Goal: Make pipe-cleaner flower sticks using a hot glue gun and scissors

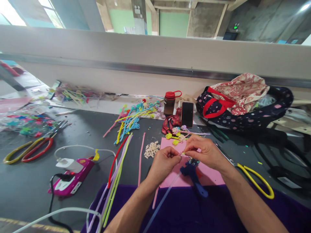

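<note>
Above a pink sheet [211, 178], my left hand [165, 161] and my right hand [206, 151] meet with fingertips pinched. Between them is a small yellow-and-pink piece [183, 153] that looks like pipe cleaner, mostly hidden by the fingers. A pink pipe cleaner [155, 198] shows below my left wrist; whether it joins the held piece cannot be seen. Just under my hands lies a blue glue gun [194, 178] with a translucent glue stick [162, 200] trailing from it. Behind my fingers are pipe-cleaner flowers [178, 139] in yellow, pink and purple.
Small pale pieces [152, 149] are heaped left of the sheet. Further left lie loose pipe cleaners [119, 171], a magenta power strip [70, 181] and red-and-yellow-handled scissors [39, 147]. Yellow-handled scissors [257, 178] lie by my right forearm. A phone [187, 115], bottle [169, 103] and bag [225, 116] stand behind.
</note>
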A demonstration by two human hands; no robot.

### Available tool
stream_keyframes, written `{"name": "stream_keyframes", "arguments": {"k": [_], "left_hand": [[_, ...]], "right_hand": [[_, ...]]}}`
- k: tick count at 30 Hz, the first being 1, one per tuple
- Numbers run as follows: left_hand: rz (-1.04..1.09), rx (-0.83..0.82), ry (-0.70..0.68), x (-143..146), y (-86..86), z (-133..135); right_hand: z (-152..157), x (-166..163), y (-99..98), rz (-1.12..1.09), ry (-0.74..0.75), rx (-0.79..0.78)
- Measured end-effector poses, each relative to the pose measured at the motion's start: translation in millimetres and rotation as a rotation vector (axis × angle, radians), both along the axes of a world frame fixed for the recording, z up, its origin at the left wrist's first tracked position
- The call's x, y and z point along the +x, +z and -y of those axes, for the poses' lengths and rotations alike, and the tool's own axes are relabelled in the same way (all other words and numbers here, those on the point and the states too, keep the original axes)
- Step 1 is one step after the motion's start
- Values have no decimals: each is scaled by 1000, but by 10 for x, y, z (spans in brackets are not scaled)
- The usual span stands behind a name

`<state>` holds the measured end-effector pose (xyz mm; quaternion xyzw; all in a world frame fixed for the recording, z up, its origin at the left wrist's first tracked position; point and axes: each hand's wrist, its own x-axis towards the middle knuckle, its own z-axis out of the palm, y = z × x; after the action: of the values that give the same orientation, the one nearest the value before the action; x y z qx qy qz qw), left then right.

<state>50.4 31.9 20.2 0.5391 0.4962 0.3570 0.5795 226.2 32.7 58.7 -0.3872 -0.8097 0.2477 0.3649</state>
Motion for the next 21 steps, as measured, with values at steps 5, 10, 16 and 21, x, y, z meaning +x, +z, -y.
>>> {"name": "stream_keyframes", "arguments": {"k": [5, 10, 16, 21], "left_hand": [[12, 22, -17, -5, -12, 7], [31, 17, -20, -11, -7, 6], [61, -3, -34, -13, 13, -3], [68, -20, -33, -9, 28, 5]], "right_hand": [[6, -5, -14, 14, -15, 22], [6, -12, -16, 19, -31, 33], [6, -17, -10, 25, -38, 42], [6, -11, -17, 47, -41, 52]]}}
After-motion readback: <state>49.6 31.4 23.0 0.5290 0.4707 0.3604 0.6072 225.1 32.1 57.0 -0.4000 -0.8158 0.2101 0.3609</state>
